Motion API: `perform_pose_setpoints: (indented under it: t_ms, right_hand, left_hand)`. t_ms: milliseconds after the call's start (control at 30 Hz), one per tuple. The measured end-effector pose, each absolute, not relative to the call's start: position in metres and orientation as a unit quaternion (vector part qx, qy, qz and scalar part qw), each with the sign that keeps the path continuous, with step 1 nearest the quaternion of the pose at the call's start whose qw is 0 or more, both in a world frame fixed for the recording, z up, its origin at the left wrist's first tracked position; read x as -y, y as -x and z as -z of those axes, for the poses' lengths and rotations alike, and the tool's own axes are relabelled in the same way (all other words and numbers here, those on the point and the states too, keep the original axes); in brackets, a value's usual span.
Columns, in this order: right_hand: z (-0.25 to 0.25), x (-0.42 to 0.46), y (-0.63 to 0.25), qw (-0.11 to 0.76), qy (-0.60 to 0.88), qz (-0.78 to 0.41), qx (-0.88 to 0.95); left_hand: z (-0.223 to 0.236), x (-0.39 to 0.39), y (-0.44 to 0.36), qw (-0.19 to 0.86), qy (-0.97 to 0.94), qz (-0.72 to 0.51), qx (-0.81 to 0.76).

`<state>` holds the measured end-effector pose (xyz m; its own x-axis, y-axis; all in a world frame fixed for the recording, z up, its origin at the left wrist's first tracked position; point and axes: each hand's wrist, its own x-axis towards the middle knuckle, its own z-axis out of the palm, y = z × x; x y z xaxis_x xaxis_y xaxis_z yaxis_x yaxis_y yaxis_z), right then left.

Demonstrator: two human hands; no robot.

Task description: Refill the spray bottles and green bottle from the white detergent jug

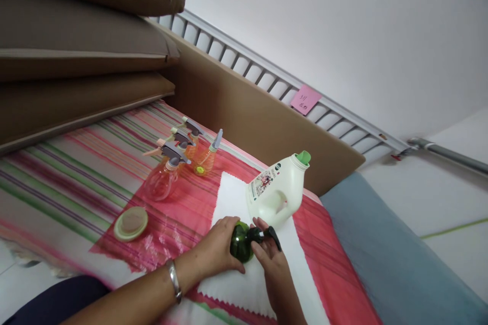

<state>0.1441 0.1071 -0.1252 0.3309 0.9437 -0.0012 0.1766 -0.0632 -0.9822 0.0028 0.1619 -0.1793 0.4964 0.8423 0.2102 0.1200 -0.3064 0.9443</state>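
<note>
A dark green pump bottle (241, 245) is tilted over the white cloth (232, 284), its black pump head (271, 236) pointing right. My left hand (218, 245) wraps around the bottle's body, thumb below and fingers above. At the neck and pump, my right hand (270, 253) has its fingers closed around the black collar. Just beyond both hands stands a large pale jug (280, 185) with a handle, a printed label and a green spout in its uncapped-looking mouth.
Several clear spray bottles (162, 180) stand on red plastic film (190, 208) to the left. A round pale-green lid (130, 223) lies nearer me. Striped cloth (76, 183) covers the surface. Behind are a brown board (229, 106), a radiator (259, 78) and stacked cushions (76, 30).
</note>
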Motion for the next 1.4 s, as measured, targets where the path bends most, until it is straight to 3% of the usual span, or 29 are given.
perform_pose_setpoints:
  t_ms: [133,300,467,600,1000,1233,1400]
  right_hand:
    - [0.13,-0.108,-0.149,0.465,0.68,-0.326,0.464]
    - [0.131,-0.111,-0.148,0.498,0.62,-0.346,0.498]
    - [0.123,-0.11,-0.138,0.468,0.682,-0.265,0.496]
    - [0.124,-0.108,-0.139,0.501,0.624,-0.328,0.502]
    - [0.131,-0.118,-0.122,0.484,0.739,-0.132,0.449]
    - [0.133,-0.113,-0.139,0.523,0.611,-0.297,0.515]
    - [0.141,-0.116,-0.14,0.527,0.631,-0.209,0.53]
  left_hand:
    - [0.177,-0.162,-0.001,0.486,-0.718,-0.372,-0.333]
    - [0.18,-0.161,-0.002,0.498,-0.707,-0.37,-0.34]
    - [0.178,-0.162,-0.002,0.495,-0.708,-0.351,-0.36]
    - [0.176,-0.164,-0.003,0.49,-0.717,-0.336,-0.365]
    - [0.197,-0.171,-0.009,0.477,-0.724,-0.334,-0.371]
    - [0.224,-0.183,-0.008,0.468,-0.734,-0.361,-0.334]
    - [0.228,-0.185,-0.008,0.464,-0.738,-0.374,-0.319]
